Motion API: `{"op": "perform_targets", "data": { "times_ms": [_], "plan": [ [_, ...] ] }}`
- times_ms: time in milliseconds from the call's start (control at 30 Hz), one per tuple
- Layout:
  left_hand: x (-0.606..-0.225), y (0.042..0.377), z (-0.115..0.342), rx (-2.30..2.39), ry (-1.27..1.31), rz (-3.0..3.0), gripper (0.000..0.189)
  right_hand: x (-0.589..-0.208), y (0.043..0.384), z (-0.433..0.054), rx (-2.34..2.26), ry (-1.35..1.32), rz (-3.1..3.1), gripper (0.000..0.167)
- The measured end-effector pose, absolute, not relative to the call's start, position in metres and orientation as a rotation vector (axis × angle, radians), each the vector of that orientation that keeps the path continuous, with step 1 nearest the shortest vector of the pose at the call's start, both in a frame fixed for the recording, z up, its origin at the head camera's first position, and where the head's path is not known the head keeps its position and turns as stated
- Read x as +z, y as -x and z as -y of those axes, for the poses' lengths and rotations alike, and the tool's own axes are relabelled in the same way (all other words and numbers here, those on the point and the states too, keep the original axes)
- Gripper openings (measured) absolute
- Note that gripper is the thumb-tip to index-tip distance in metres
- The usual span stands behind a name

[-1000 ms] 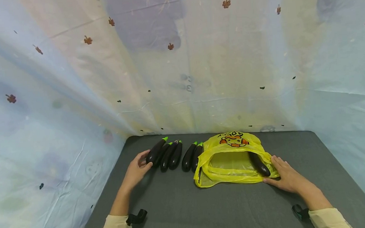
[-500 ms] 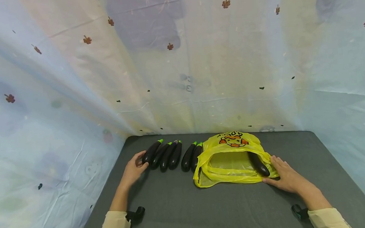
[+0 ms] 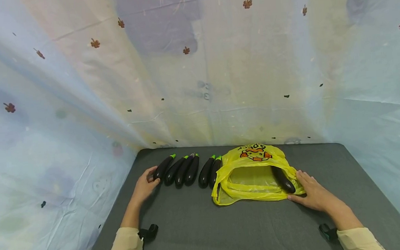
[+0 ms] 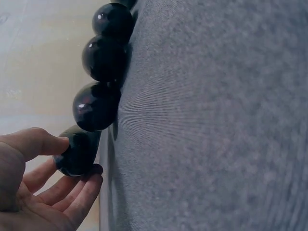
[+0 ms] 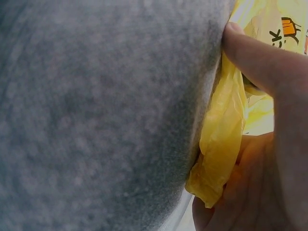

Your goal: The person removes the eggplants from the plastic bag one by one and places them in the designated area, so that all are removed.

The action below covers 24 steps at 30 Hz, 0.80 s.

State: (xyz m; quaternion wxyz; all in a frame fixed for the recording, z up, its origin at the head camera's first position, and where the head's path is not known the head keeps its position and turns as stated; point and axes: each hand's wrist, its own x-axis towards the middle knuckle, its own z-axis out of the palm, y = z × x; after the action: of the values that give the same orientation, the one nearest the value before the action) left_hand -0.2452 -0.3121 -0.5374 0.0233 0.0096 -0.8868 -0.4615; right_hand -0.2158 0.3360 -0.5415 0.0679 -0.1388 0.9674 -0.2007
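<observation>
My left hand (image 3: 144, 185) pinches the lower end of the leftmost eggplant (image 3: 163, 167), thumb on one side and fingers on the other. In the left wrist view the thumb presses that eggplant (image 4: 77, 155) from above, with fingertips near the tabletop. Several more dark eggplants (image 3: 184, 172) lie side by side to its right, green stems pointing away. A yellow plastic bag (image 3: 251, 196) lies with its mouth towards me. One eggplant (image 3: 284, 181) shows inside at its right. My right hand (image 3: 315, 195) rests against the bag's right edge, fingers extended; the right wrist view shows its thumb touching the yellow plastic (image 5: 224, 125).
Everything lies on a dark grey table (image 3: 226, 229). A pale patterned sheet (image 3: 204, 72) hangs behind the table and along its sides. Two more eggplants (image 3: 206, 173) lie close to the bag's left side.
My left hand has moved the leftmost eggplant a little left and nearer me, leaving a gap between it and its neighbour. The right hand and bag stay in place.
</observation>
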Motion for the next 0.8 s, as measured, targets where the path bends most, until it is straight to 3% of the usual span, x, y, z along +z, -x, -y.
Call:
{"op": "perform_targets", "data": {
  "times_ms": [800],
  "plan": [
    [-0.549, 0.253, 0.311, -1.432, 0.027, 2.768, 0.061, -0.537, 0.215, -0.334, -0.558, 0.416, -2.925, 0.116]
  ]
}}
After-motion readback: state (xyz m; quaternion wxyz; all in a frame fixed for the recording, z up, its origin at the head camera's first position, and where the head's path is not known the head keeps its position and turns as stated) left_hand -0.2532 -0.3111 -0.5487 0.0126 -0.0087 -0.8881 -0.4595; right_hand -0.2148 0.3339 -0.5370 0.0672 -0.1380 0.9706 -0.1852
